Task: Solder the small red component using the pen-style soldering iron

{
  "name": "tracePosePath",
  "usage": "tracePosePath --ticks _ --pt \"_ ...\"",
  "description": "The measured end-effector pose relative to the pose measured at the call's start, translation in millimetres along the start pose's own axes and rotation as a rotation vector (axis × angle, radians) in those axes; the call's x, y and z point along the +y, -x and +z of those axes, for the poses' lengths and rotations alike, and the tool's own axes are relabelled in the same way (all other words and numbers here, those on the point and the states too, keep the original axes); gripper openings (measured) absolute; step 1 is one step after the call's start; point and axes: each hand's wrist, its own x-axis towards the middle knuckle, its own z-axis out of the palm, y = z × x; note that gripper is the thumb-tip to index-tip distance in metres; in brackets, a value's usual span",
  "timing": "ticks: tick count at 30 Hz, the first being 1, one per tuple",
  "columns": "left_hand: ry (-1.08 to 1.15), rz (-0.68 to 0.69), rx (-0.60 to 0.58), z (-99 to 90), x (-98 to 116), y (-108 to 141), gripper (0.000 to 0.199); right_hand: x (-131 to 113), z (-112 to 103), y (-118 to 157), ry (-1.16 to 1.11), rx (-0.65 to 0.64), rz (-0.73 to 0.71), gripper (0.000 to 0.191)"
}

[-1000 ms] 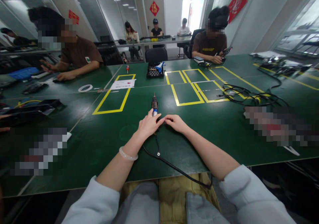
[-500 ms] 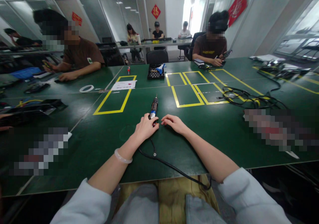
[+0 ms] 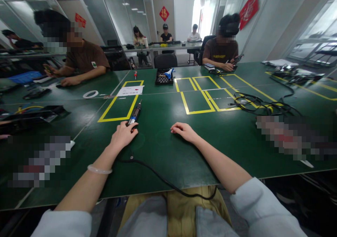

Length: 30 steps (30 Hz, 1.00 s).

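Power screwdriver carried left, right hand left behind

Half a second ago the power screwdriver pointed away near the middle of the table, close by the right hand. Now the left hand has taken it to the left, and it lies just beside the near right corner of the left yellow tape outline, its bit aimed far and slightly right. The left fingers are clamped on its rear end. The black cable has swung left too, along with its small ring terminal. The right hand keeps its place on the table, fingers curled loosely; whether the tips meet cannot be told. The two hands, nearly touching a second ago, are now well apart.

On the far side, the black tray has not moved. It shows a grid of small compartments, and a blue-and-white object lies across its right part; the rest of the contents are too small to tell. At the left stands a black, case-like object with a yellow cable by it; whether the cable lies inside is unclear.
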Motion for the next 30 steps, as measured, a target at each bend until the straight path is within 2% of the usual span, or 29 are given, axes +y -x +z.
tracePosePath --ticks 8,11,13,16,21,23,27,30 --pt "-0.047 -0.194 -0.033 -7.7 -101.7 -35.0 0.051 -0.3 1.6 0.0 0.021 -0.009 0.006 0.019" --pt "-0.124 -0.258 -0.044 -12.1 -128.5 -40.9 0.052 -0.8 1.7 -0.1 0.044 -0.012 0.002 0.02" --pt "-0.157 -0.284 -0.056 -16.3 -138.3 -39.9 0.053 -1.0 1.8 -0.6 0.053 -0.016 -0.004 0.02" --pt "-0.201 -0.277 -0.009 -22.0 -139.2 -31.1 0.056 -1.2 1.9 -1.2 0.055 -0.021 -0.017 0.02" --pt "-0.327 -0.188 0.246 -20.6 -124.3 -13.2 0.051 -1.8 1.8 -0.9 0.064 -0.022 -0.01 0.021" --pt "-0.347 -0.178 0.294 -19.2 -122.8 -10.7 0.051 -2.0 2.0 -0.8 0.07 -0.024 -0.01 0.021" --pt "-0.315 -0.256 0.238 -25.9 -124.9 -14.6 0.041 -2.6 3.3 -1.0 0.081 -0.025 -0.016 0.021" --pt "-0.23 -0.287 0.191 -35.2 -111.8 -20.8 0.038 -3.5 3.9 -1.2 0.083 -0.025 -0.019 0.021"
